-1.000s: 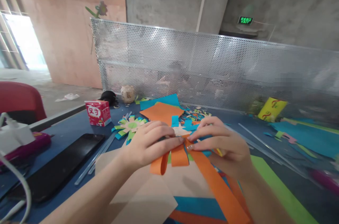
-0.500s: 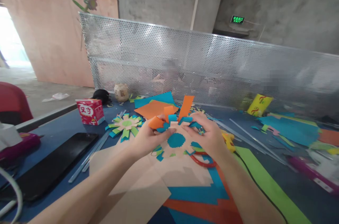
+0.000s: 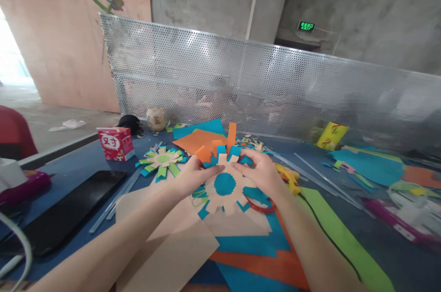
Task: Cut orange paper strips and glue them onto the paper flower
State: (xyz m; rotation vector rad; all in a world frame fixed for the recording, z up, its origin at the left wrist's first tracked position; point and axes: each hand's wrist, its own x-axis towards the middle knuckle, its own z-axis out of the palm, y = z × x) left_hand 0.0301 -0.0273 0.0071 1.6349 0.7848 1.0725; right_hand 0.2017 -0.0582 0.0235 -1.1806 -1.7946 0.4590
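Note:
A layered paper flower (image 3: 212,199) faces me, with beige petals around a blue round centre and blue petals behind. My left hand (image 3: 193,177) pinches its upper left edge, thumb in front and fingers behind. On the upper right edge, my right hand (image 3: 259,171) grips it the same way. Orange paper strips (image 3: 232,134) stick up behind the top petals; how they are joined is hidden. Just right of the flower lies a red loop handle (image 3: 262,208), partly covered by it. Left of my left hand rests another paper flower (image 3: 163,159) in green, beige and blue.
Beige sheets (image 3: 179,255) and a green sheet (image 3: 339,232) cover the near table. A yellow glue gun (image 3: 292,179) with a black cord lies beside my right wrist. Clear glue sticks (image 3: 312,176), a black phone (image 3: 65,211), a red box (image 3: 115,144) and a metal mesh panel (image 3: 193,66) surround the work.
The flower has tipped so more of its lower beige petals show. Its tall orange strip stands more upright. Both hands keep their hold, and the whole view has shifted slightly.

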